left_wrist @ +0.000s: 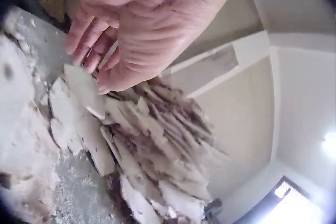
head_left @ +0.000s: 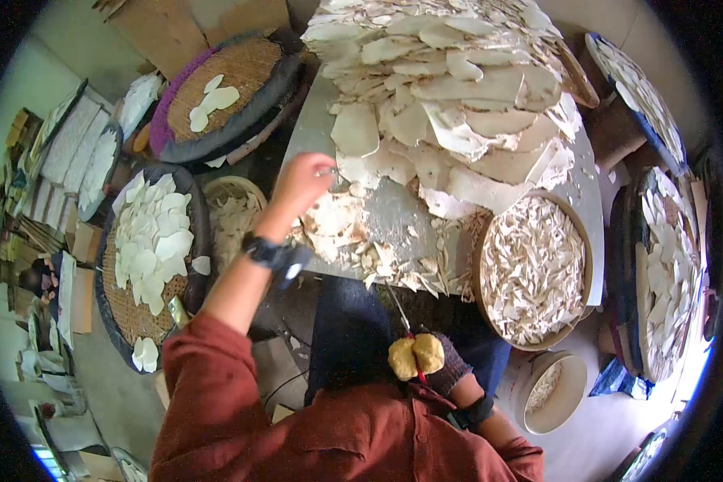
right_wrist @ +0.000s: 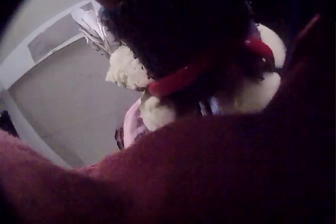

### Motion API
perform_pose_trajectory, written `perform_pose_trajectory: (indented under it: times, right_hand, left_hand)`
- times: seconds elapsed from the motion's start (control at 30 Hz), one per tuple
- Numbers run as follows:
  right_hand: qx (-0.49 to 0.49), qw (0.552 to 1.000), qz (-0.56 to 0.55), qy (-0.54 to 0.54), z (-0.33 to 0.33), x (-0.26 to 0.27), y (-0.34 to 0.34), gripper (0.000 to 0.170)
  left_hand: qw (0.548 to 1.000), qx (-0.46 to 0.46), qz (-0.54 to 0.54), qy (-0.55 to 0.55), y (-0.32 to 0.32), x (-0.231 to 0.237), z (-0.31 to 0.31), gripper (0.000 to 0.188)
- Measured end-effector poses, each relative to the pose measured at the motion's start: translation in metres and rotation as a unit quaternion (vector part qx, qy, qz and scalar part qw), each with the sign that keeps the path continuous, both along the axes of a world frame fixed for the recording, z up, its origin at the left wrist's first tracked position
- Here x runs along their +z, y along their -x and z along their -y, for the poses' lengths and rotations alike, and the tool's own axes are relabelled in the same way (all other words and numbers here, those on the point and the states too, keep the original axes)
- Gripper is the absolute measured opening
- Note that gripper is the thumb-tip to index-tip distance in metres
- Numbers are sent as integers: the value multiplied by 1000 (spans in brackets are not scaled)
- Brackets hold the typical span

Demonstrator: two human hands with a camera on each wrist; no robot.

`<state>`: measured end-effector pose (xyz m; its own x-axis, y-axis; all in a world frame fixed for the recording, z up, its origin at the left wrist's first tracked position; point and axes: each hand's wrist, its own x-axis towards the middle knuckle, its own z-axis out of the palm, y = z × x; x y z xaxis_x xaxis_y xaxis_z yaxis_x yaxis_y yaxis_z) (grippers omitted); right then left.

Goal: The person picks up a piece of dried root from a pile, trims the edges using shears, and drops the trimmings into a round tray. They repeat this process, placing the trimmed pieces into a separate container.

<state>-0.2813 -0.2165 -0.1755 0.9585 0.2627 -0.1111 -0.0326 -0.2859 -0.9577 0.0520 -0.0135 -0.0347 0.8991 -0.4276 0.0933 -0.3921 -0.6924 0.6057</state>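
Over the near left part of the metal table [head_left: 392,215], my bare left hand [head_left: 301,185] is held beside the heap of thin pale slices [head_left: 466,104]. In the left wrist view, the fingers and thumb are slightly bent, with a gap between them. Their tips lie right at the edge of a pale slice [left_wrist: 81,90]. My gloved right hand [head_left: 451,365], low by the lap, grips scissors [head_left: 414,357] with red handles padded in yellow foam. Their thin metal blade points up towards the table edge. Dark glove and sleeve hide much of the grip in the right wrist view.
A round basket of cut strips [head_left: 534,269] stands at the table's right edge, above a white bucket [head_left: 554,394]. Scraps [head_left: 386,261] litter the near edge. Left are a tray of trimmed slices [head_left: 153,241] and a purple-rimmed tray [head_left: 181,96]. More loaded trays [head_left: 659,273] stand right.
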Motion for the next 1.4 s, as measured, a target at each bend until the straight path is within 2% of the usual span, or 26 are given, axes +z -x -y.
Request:
perform_pose_trajectory:
  times: [0.03,0.07,0.1,0.13,0.23,0.3,0.37,0.43,0.47,0.5,0.53,0.57,0.6,0.63,0.67,0.7,0.73,0.8,0.87,0.9,0.97,1.03,1.1,1.2,1.3,1.4]
  right_hand:
    - [-32,986,-87,-137,0,-9,3,12]
    - [-77,945,-167,-269,-1,-18,5,11]
    - [-103,885,-265,-367,3,-29,9,11]
    - [-127,804,-358,-458,6,-27,6,12]
    - [-104,887,-263,-365,5,16,-1,14]
    - [-62,795,-271,-540,4,17,-8,15]
    - [-69,789,-263,-550,4,14,-5,15]
    - [-125,876,-246,-396,7,7,3,15]
    - [-110,912,-207,-337,7,3,6,15]
    - [-94,942,-168,-274,6,-2,7,15]
    - [-114,923,-181,-319,7,14,4,14]
    - [-134,902,-192,-363,7,29,1,13]
    - [-102,917,-206,-326,14,19,0,14]
    - [-131,822,-261,-488,9,24,-6,14]
    - [-158,695,-302,-633,5,29,-5,16]
    - [-154,852,-144,-479,6,-27,13,21]
    - [-156,811,-154,-542,5,25,-2,26]
    - [-66,725,-138,-672,9,-3,-2,21]
    - [-16,649,-122,-751,8,-10,0,23]
    - [1,628,-114,-770,8,-8,0,24]
    - [-1,615,-107,-781,9,-8,1,27]
    - [-51,623,-123,-771,14,-9,9,29]
    - [-82,596,-151,-784,15,-10,13,30]
    - [-123,501,-212,-830,17,-21,21,32]
    - [-111,604,-161,-773,18,-21,20,30]
    - [-176,611,-190,-748,17,-17,23,26]
  left_hand:
    - [996,-6,87,-37,-5,-9,23,29]
    - [982,-12,173,-74,-11,-18,43,29]
    - [973,-5,206,-102,-18,-26,58,27]
    - [962,1,239,-131,-26,-32,70,25]
    - [948,1,270,-168,-46,-40,79,20]
    - [951,-3,279,-135,-47,-38,72,17]
    - [952,-1,300,-62,-41,-16,56,15]
    - [945,31,323,29,-29,10,40,12]
    - [966,85,236,70,-21,18,31,11]
    - [964,100,213,122,-13,26,23,13]
    - [961,89,160,207,-9,27,10,18]
    - [946,104,59,300,1,27,3,20]
    - [913,120,-45,387,17,35,1,22]
    - [897,116,-108,412,31,38,0,23]
    - [877,112,-174,434,43,37,-1,23]
    - [867,94,-208,443,52,28,-3,23]
    - [861,89,-235,443,64,23,1,22]
    - [847,79,-285,442,85,16,6,22]
    - [851,76,-298,427,99,3,13,22]
    - [850,81,-306,420,107,0,19,21]
    - [850,67,-333,402,115,-9,19,23]
    - [853,55,-340,391,122,-7,25,27]
    - [856,30,-349,381,126,-4,30,34]
    - [847,2,-359,391,130,3,35,35]
    - [854,-24,-313,415,138,13,40,30]
    - [896,-109,-217,373,146,12,39,21]
